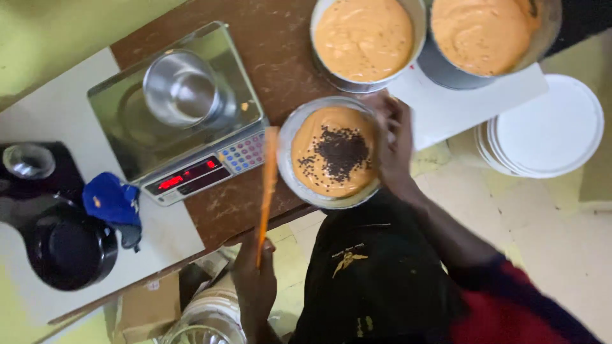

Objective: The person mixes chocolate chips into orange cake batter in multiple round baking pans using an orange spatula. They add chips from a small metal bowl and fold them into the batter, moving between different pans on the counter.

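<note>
**Steadying a batter tin at the desk edge**

We are holding our right hand point(394, 143) against the right rim of a round tin point(331, 153) of orange batter topped with dark sprinkles, fingers point(390, 111) curled around the rim. The tin is sitting at the near edge of the brown desk point(268, 44). Our left hand point(254, 280) is gripping the low end of a long orange spatula point(268, 185), fingers pressed together around it, its blade standing just left of the tin. A digital scale point(185, 121) carrying a steel bowl point(182, 89) is sitting further left. Two more batter-filled tins point(363, 41) are resting at the far side, white lids point(548, 127) stacked to the right.
</note>
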